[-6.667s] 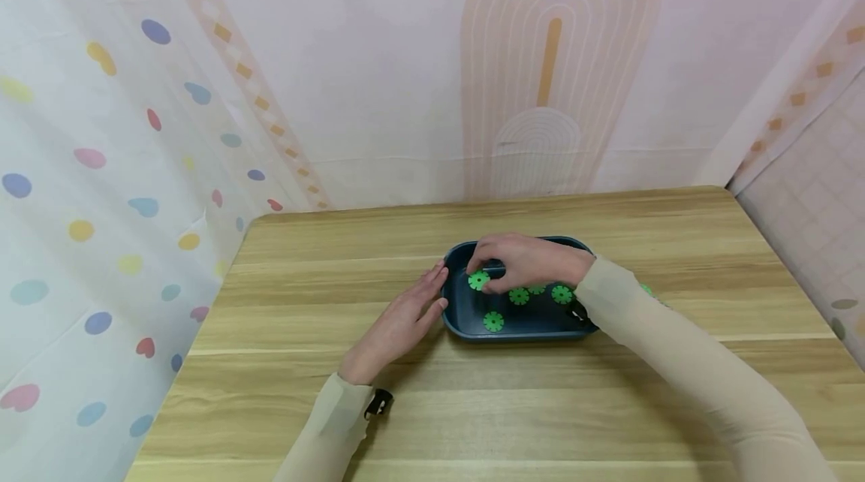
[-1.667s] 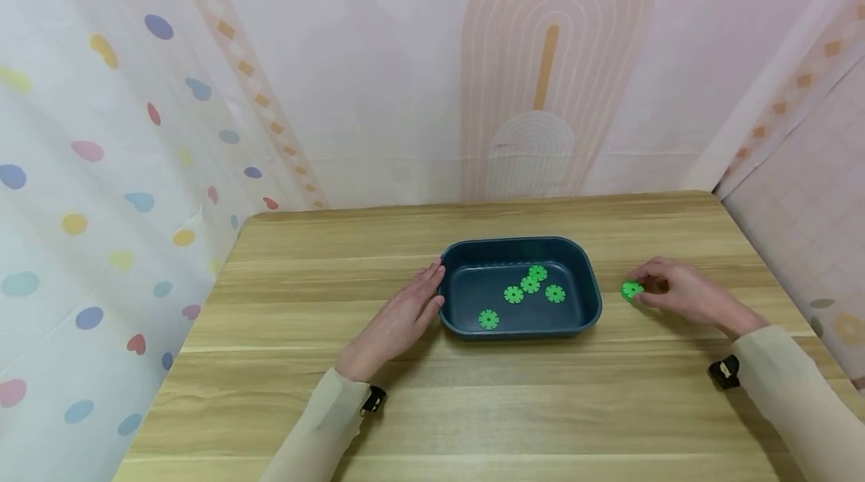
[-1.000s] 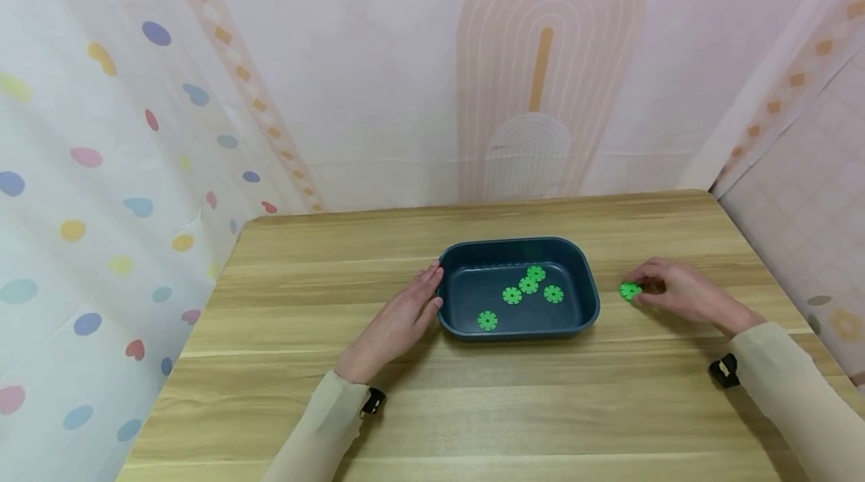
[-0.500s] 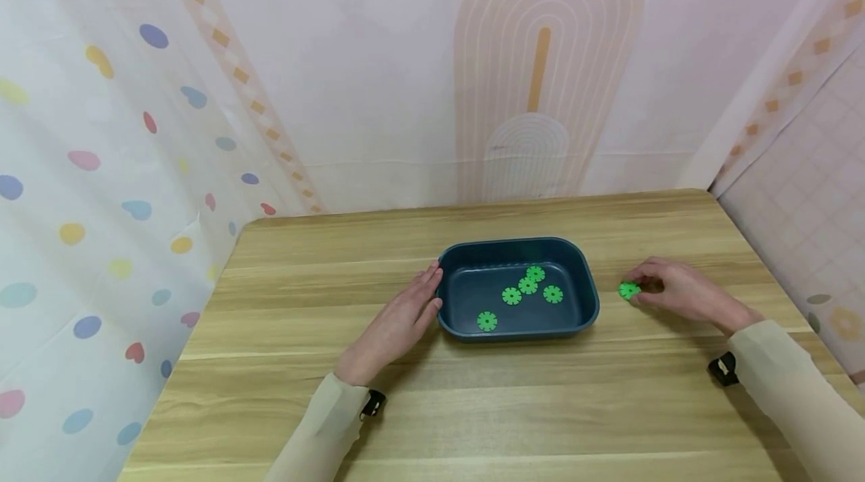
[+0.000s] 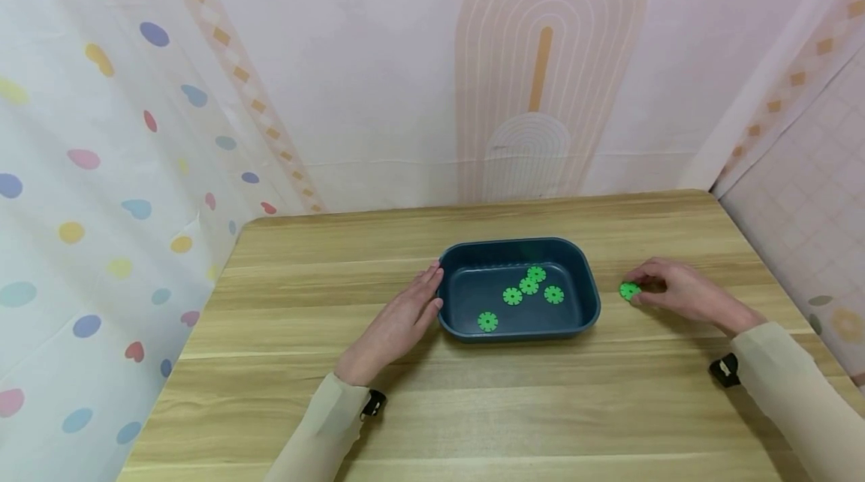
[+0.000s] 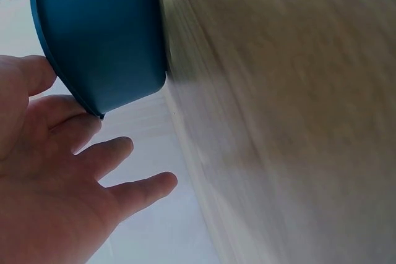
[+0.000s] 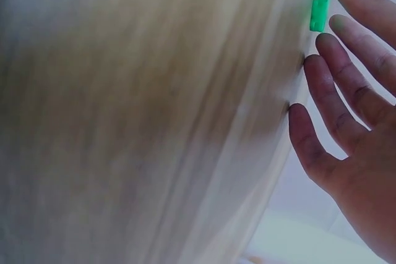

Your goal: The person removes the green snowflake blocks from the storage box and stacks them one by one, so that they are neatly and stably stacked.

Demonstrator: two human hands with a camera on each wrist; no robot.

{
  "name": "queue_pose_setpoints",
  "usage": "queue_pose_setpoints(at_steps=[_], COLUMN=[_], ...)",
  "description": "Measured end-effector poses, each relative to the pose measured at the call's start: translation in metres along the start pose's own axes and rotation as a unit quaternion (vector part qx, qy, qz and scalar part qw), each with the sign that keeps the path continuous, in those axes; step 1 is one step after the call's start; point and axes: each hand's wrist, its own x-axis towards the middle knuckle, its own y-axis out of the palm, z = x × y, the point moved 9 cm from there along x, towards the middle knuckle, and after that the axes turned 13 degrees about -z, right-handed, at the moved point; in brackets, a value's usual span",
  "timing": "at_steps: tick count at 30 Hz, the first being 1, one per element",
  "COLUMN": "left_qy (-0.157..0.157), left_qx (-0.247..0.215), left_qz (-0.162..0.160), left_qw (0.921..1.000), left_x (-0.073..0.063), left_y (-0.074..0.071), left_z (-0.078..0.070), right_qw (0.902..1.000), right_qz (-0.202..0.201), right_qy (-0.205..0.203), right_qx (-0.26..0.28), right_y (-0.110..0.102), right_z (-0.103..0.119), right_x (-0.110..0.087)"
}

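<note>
A dark blue tray (image 5: 466,253) sits on the wooden table, with several green notched discs (image 5: 488,321) lying flat inside, two of them overlapping. My left hand (image 5: 395,324) rests against the tray's left end. Its fingers are straight, and in the left wrist view thumb and fingers touch the tray's rim (image 6: 68,85). To the right of the tray, my right hand (image 5: 682,294) pinches a green notched disc (image 5: 628,290) at its edge, low at the table. In the right wrist view this green piece (image 7: 320,4) looks thick from the side, like stacked discs; its exact contact with the fingertips is unclear.
The wooden table (image 5: 324,287) runs back to a patterned cloth (image 5: 378,91) hung behind it. Another cloth with coloured dots (image 5: 81,227) hangs at the left. Small black bands are on both wrists.
From over the tray's left part, where it was at a disc, my right hand has moved right, beyond the tray. That disc is gone from its spot. Lately both hands stay almost still.
</note>
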Motion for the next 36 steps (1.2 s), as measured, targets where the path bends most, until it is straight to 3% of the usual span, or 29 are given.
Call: queue_pose_setpoints(at_steps=[9, 25, 36], left_qy=[-0.006, -0.006, -0.012], left_qx=[0.002, -0.005, -0.003], left_qz=[0.000, -0.002, -0.005], left_qw=[1.0000, 1.0000, 0.9999], left_x=[-0.001, 0.000, -0.001], left_y=[-0.001, -0.001, -0.001], left_z=[0.000, -0.001, -0.001], right_qw=[0.9987, 0.9838, 0.9789], right_qz=[-0.047, -0.167, -0.177], right_qy=[0.008, -0.065, -0.091], right_qx=[0.017, 0.002, 0.044], right_y=[-0.017, -0.032, -0.021], right_z=[0.014, 0.069, 0.098], right_x=[-0.003, -0.002, 0.004])
